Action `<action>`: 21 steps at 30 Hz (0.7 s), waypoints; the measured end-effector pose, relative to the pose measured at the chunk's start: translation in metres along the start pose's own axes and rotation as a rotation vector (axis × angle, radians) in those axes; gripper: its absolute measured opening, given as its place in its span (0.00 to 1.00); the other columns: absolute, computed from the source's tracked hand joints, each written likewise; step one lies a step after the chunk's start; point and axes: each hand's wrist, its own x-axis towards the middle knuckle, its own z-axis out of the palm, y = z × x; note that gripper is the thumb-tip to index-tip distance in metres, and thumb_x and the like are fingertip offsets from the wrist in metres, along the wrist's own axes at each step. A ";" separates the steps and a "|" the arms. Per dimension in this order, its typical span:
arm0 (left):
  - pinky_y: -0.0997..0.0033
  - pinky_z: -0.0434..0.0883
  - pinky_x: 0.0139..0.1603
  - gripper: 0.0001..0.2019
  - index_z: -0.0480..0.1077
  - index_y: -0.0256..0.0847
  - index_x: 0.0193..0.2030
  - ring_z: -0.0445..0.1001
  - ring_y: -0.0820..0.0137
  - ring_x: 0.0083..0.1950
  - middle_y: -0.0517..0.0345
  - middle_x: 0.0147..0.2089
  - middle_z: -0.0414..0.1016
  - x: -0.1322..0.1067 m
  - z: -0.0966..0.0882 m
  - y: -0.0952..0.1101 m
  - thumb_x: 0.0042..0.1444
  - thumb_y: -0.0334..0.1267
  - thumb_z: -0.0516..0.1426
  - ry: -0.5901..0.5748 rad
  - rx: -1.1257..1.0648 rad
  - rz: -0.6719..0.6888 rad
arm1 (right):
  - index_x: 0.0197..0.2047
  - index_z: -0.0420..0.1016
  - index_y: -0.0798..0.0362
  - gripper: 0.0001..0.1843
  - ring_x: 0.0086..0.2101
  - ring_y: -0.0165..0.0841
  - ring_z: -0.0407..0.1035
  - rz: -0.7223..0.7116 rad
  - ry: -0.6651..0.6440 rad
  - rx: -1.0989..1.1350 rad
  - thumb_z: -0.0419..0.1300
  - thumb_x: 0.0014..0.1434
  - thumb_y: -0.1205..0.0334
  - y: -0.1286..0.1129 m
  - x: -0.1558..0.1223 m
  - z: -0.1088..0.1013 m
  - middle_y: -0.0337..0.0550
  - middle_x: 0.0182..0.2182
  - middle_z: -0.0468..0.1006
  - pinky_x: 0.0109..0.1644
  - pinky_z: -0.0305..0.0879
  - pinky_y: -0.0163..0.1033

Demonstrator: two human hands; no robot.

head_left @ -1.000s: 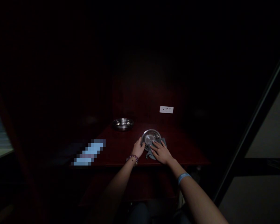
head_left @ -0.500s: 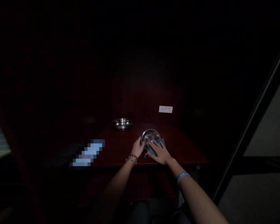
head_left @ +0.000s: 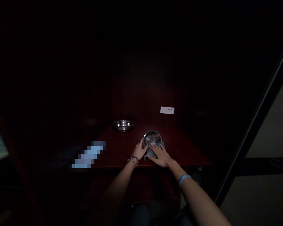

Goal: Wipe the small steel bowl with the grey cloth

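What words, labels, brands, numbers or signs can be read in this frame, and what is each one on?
No readable text anywhere.
Wall socket: any marking too small to read.
Blue wristband: any print too small to read.
Pixelated patch: blocked out, unreadable.
Bowl at the hands, cloth: no lettering shows.

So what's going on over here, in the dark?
A person is handling a metal bowl on a dark red desk. The left hand holds the bowl's left side, while the right hand lies spread over a grey cloth at the bowl's near edge. Farther back and to the left sits what looks like a stack of metal dishes, with neither hand on it.
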 end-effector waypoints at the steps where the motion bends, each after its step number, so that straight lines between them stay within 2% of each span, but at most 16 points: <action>1: 0.75 0.66 0.32 0.25 0.64 0.41 0.59 0.71 0.71 0.29 0.59 0.30 0.74 0.001 0.000 -0.001 0.53 0.43 0.55 0.006 -0.006 0.002 | 0.68 0.45 0.51 0.38 0.64 0.39 0.44 -0.009 -0.001 0.002 0.40 0.62 0.38 -0.001 0.000 -0.001 0.46 0.66 0.49 0.67 0.32 0.51; 5: 0.72 0.68 0.42 0.22 0.65 0.40 0.56 0.74 0.69 0.40 0.54 0.41 0.77 0.003 0.002 -0.005 0.53 0.35 0.53 0.039 -0.067 0.031 | 0.68 0.46 0.52 0.38 0.64 0.38 0.46 -0.035 0.000 0.006 0.39 0.62 0.38 -0.004 0.001 -0.003 0.47 0.65 0.52 0.67 0.31 0.50; 7: 0.70 0.69 0.45 0.22 0.65 0.38 0.56 0.74 0.69 0.42 0.52 0.43 0.76 0.004 0.002 -0.007 0.53 0.34 0.53 0.039 -0.100 0.046 | 0.68 0.47 0.51 0.38 0.64 0.38 0.47 -0.047 0.000 -0.004 0.38 0.63 0.38 -0.004 0.001 -0.003 0.47 0.65 0.52 0.67 0.31 0.50; 16: 0.68 0.69 0.48 0.21 0.65 0.38 0.56 0.74 0.68 0.44 0.50 0.44 0.76 0.005 0.005 -0.010 0.53 0.33 0.53 0.040 -0.134 0.038 | 0.64 0.59 0.49 0.28 0.61 0.36 0.52 -0.051 0.154 -0.194 0.40 0.66 0.46 0.011 0.000 -0.001 0.43 0.60 0.63 0.68 0.28 0.49; 21: 0.70 0.70 0.43 0.22 0.66 0.38 0.56 0.75 0.69 0.38 0.54 0.37 0.77 0.002 0.003 -0.001 0.53 0.32 0.53 0.013 -0.123 -0.052 | 0.60 0.64 0.51 0.27 0.61 0.39 0.54 -0.023 0.255 -0.334 0.42 0.65 0.48 0.016 0.003 0.001 0.45 0.59 0.65 0.68 0.29 0.52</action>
